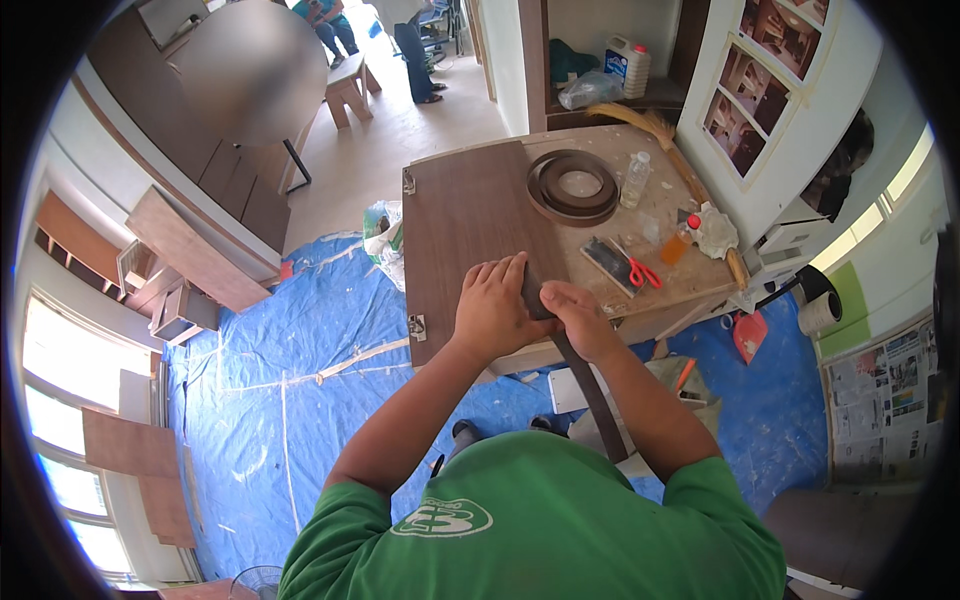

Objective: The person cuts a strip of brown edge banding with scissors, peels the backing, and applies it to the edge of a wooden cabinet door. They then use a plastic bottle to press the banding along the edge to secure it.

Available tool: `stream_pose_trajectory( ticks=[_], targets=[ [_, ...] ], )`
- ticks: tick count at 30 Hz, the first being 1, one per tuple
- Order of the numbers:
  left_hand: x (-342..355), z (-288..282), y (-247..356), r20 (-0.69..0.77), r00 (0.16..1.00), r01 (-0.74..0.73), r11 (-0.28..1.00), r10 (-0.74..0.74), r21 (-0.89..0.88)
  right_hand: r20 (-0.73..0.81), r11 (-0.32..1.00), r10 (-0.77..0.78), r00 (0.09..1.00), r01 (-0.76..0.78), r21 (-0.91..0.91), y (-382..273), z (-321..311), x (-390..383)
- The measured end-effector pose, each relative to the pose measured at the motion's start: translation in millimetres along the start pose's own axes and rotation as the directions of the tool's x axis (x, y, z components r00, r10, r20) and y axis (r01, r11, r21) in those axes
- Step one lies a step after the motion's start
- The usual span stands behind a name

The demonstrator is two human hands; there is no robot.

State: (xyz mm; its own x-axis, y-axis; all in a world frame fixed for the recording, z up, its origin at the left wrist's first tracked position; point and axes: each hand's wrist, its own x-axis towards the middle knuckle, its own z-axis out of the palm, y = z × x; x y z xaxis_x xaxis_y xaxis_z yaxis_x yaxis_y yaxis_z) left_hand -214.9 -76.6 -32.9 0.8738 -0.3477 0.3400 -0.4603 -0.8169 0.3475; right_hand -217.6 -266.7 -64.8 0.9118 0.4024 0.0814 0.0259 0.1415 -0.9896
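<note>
A brown wood-grain cabinet door point(460, 215) with metal hinges along its left side lies flat on the worktable. My left hand point(490, 312) rests on its near part, fingers stretched out, thumb reaching toward my right hand. A dark brown strip of edge banding point(595, 400) runs along the door's right edge, and its loose end hangs over the near side toward my body. My right hand point(580, 318) is closed on this strip close to the table's near edge. What lies under the right fingers is partly hidden.
On the worktable point(690, 290) lie a coil of edge banding point(540, 190), red scissors point(643, 273), a dark flat block point(608, 262), a clear bottle point(635, 180) and an orange-liquid bottle point(678, 243). Blue sheeting point(270, 400) covers the floor. Boards point(190, 250) lean at left; people are farther back.
</note>
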Motion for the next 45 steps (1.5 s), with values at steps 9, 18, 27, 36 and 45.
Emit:
stream_pose_trajectory(
  ticks=[9, 18, 27, 36, 45],
  targets=[
    [12.8, -25.2, -12.8, 0.109, 0.961, 0.272, 0.933, -0.253, -0.236, 0.048, 0.976, 0.199, 0.979, -0.202, 0.084, 4.3, -6.0, -20.1],
    [8.8, -30.6, -26.3, 0.061, 0.998, 0.033, 0.963, -0.018, -0.269, -0.039, 0.999, 0.040, 0.998, -0.042, -0.033, 2.7, 11.7, -31.5],
    [1.1, -34.0, -14.2, 0.317, 0.948, 0.145, 0.863, 0.019, -0.485, -0.107, 0.967, -0.224, 0.969, 0.207, -0.151, 18.8, 17.0, -33.1],
    [-2.2, -20.2, -13.4, -0.022, 0.975, -0.221, 0.954, 0.222, -0.204, -0.061, 0.962, 0.045, 0.997, -0.027, 0.273, 1.4, 14.4, -25.1],
    [-11.2, -7.1, 4.0, -0.004, 0.966, -0.253, 0.950, 0.257, -0.183, -0.145, 0.900, 0.113, 0.983, -0.039, 0.434, -1.0, 23.3, -23.9]
  ],
)
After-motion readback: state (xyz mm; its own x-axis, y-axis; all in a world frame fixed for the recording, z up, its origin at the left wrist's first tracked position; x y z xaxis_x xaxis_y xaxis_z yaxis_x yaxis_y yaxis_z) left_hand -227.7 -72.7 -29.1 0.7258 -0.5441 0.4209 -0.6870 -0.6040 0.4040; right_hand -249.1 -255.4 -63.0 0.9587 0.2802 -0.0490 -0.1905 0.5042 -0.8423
